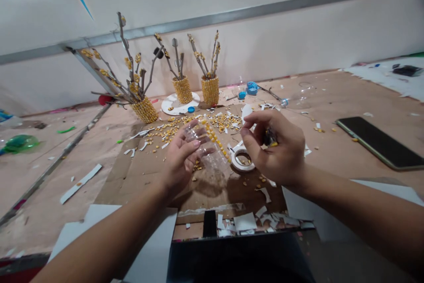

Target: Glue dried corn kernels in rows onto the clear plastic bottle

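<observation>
My left hand (pixel 182 155) is wrapped round a clear plastic bottle piece (pixel 212 164), tilted above the cardboard. A line of yellow corn kernels (pixel 217 139) is stuck along the bottle piece. To the right, my right hand (pixel 276 146) is curled, thumb and forefinger close together. Something small, dark and yellow shows inside its palm, too hidden to name. Between the hands lies a roll of white double-sided tape (pixel 243 160). Loose corn kernels (pixel 227 122) are scattered on the cardboard (pixel 132 177) behind the bottle piece.
Kernel-covered pots with twigs stand at the back: a left pot (pixel 145 110), a middle pot (pixel 182 90) on a white disc (pixel 167 107), and a right pot (pixel 210 90). A phone (pixel 380 141) lies at right. White paper scraps (pixel 245 221) litter the front edge.
</observation>
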The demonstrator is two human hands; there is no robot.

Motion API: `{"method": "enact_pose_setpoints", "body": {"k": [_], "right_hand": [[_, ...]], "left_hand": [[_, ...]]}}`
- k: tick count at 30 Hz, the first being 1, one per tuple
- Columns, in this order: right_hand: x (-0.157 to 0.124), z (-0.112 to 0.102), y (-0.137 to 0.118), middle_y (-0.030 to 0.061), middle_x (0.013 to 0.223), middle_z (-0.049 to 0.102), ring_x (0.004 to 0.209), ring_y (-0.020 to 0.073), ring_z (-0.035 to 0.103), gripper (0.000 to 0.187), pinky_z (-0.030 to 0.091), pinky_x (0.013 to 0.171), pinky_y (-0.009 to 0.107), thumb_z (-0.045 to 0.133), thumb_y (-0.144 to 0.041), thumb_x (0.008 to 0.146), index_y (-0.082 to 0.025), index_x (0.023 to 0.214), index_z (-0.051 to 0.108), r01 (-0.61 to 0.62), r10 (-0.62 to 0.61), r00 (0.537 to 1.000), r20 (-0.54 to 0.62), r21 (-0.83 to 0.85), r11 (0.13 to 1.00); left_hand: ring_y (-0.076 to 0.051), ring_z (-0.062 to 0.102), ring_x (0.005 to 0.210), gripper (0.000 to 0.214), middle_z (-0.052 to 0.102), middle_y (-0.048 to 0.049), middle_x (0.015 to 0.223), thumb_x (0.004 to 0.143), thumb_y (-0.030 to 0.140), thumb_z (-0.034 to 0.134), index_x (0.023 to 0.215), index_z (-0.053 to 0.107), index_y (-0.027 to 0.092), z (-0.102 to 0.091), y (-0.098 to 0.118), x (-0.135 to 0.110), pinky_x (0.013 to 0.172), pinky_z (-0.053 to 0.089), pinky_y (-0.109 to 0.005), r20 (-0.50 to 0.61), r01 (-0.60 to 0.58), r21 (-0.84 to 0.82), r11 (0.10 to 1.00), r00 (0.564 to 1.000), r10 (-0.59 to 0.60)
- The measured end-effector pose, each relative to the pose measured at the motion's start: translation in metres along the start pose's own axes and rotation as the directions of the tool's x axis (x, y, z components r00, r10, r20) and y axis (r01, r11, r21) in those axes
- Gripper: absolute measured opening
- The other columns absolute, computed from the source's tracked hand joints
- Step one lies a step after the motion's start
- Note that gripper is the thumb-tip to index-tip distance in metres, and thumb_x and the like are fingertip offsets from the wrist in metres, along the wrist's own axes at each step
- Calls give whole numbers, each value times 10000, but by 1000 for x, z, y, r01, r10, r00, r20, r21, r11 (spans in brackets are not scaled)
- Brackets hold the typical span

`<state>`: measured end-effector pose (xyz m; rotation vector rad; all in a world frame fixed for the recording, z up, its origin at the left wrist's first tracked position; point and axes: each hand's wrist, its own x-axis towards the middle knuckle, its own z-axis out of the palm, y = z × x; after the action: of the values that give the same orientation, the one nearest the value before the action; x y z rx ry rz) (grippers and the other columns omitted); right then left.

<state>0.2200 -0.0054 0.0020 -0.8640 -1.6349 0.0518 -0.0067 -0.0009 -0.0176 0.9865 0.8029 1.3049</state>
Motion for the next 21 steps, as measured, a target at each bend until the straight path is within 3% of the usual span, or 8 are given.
{"method": "enact_pose_setpoints", "body": {"k": [3,9,13,15,17,19,21], "right_hand": [[3,1,10,-5,810,697,575,115,548,88,479,578,289,676,-165,921,-215,992,662,-43,43,999,9,-13,999],[16,0,35,-10,747,666,589,130,537,35,429,590,297,661,-242,919,-213,901,654,-167,169,985,16,-77,983],[24,-1,56,43,819,714,677,171,579,78,427,655,315,634,-262,914,-202,878,668,-260,286,951,115,-194,946],[26,-1,65,83,887,748,765,206,618,95,421,702,325,620,-245,918,-188,906,696,-280,369,899,236,-339,898],[28,1,72,125,990,781,866,240,653,138,410,734,332,607,-242,941,-177,955,727,-281,485,797,361,-490,825],[31,5,77,142,1057,801,918,255,677,169,405,738,327,603,-240,955,-175,995,754,-285,579,697,423,-577,765],[35,9,81,134,1038,816,907,246,697,178,411,725,313,612,-228,949,-176,1002,774,-304,624,643,443,-601,739]], "left_hand": [[-285,753,1113,610,747,-115,1289,796,349,892,1351,651,273,-4,0,5,904,673,-451,21,-42,56,998,999,40],[-303,684,1302,836,711,-101,1369,758,261,942,1470,510,334,-14,-8,22,1075,591,-487,120,-355,393,848,934,336],[-320,672,1330,880,704,-122,1388,742,202,932,1491,488,325,-21,-16,31,1129,544,-559,157,-370,494,787,928,338],[-331,665,1349,891,695,-137,1412,746,192,927,1506,480,323,-22,-18,32,1139,531,-579,170,-349,516,782,937,306],[-339,654,1369,895,688,-146,1434,766,198,914,1527,461,324,-23,-20,33,1150,516,-600,179,-338,537,773,941,287],[-340,645,1383,900,677,-148,1458,780,207,904,1544,444,330,-24,-19,32,1162,497,-613,186,-340,555,759,940,285],[-348,620,1417,929,655,-151,1496,768,210,911,1556,438,339,-24,-17,31,1174,480,-608,187,-346,566,749,938,292]]}}
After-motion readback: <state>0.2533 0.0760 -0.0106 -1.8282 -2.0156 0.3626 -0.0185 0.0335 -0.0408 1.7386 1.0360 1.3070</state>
